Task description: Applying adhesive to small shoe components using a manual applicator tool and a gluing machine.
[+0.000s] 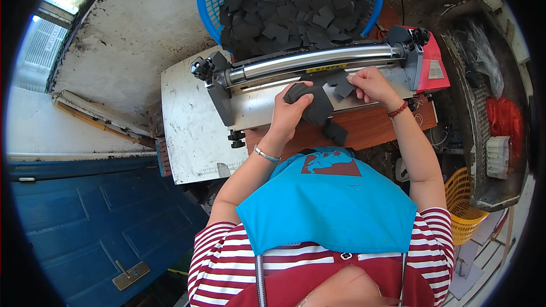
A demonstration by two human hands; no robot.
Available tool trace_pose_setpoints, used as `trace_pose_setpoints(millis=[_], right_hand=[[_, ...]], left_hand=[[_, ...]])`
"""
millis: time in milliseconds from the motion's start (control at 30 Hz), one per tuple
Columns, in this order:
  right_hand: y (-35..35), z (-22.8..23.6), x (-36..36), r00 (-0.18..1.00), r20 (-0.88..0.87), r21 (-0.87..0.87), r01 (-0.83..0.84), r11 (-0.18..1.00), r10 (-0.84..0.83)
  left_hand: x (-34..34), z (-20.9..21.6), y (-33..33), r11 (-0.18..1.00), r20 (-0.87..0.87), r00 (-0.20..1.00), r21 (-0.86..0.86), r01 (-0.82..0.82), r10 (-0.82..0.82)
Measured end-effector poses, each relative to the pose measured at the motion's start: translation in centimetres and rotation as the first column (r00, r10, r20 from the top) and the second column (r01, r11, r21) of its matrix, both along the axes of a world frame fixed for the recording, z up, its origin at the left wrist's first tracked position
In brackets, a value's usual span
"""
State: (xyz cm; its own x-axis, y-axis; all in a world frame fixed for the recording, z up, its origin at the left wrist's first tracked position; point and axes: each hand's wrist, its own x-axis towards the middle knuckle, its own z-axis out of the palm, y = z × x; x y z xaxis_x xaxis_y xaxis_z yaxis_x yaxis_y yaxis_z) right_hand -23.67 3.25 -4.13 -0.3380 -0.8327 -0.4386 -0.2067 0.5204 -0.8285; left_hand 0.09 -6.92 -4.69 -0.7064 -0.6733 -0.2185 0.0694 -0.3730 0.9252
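Note:
My left hand (292, 108) is closed round a thick stack of dark grey square sheets (317, 106), thumb on top. Between the thumb and fingers of my right hand (369, 86) is the edge of a single dark square sheet (343, 86), just right of the stack. Both hands are over the front metal bed of a roller machine (261, 108), below its shiny steel roller (318, 61). Another few dark pieces (335, 134) lie on the reddish-brown wooden board (364, 125) in front of the machine.
A blue plastic basket (208, 11) heaped with dark square pieces stands behind the machine. At left are a white metal tabletop (193, 131) and a blue door (85, 210). A yellow basket (463, 210) and a dirty trough (483, 190) with a red bag (503, 122) are on the right.

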Motion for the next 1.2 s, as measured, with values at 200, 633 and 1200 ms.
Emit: trace_pose_setpoints(millis=[200, 633, 1200], right_hand=[[0.7, 0.0, -0.1, 1.000, -0.008, -0.013, -0.008, 1.000, 0.008], [-0.6, -0.1, 5.2, 0.955, -0.223, -0.295, -0.255, 0.921, 0.193], [-2.7, 0.6, 2.6, 0.971, -0.229, -0.095, 0.050, 0.994, -0.071]], left_hand=[[-0.2, 0.4, 0.1, 0.999, -0.188, 0.981, -0.017, -0.052, 0.048], [-1.1, -0.1, -0.1, 0.989, -0.081, 0.986, 0.021, -0.145, 0.146], [-1.1, -0.7, -1.1, 0.980, -0.090, 0.976, 0.012, -0.200, 0.200]])
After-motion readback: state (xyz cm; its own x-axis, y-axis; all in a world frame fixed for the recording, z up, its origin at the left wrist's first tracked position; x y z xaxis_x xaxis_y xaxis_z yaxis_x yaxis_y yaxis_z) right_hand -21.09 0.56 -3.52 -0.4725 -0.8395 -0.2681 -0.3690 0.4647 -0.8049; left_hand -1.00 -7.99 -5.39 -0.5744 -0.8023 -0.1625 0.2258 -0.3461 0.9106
